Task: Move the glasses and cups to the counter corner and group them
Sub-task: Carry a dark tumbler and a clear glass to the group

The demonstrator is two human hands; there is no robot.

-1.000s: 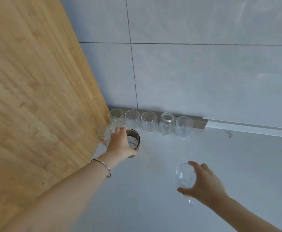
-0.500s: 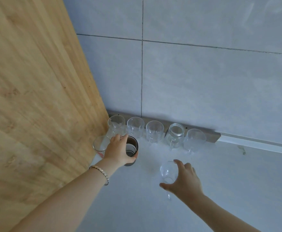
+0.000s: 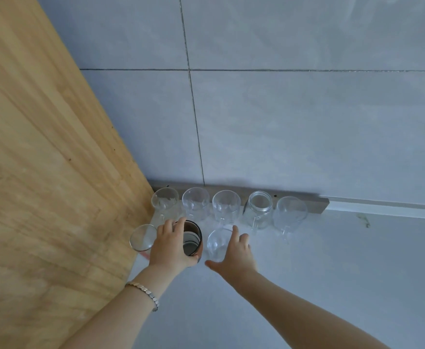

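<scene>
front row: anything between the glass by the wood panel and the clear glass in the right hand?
Yes, in the head view: the dark cup, with the left hand gripping it, stands between the leftmost glass and the clear glass.

Along the back edge of your worktop, five glasses stand in a row from the left corner. In front of them, from the left: a tumbler, a cup, then a glass.

Bare forearms, no sleeves; slim metallic link bracelet on the left wrist
</scene>
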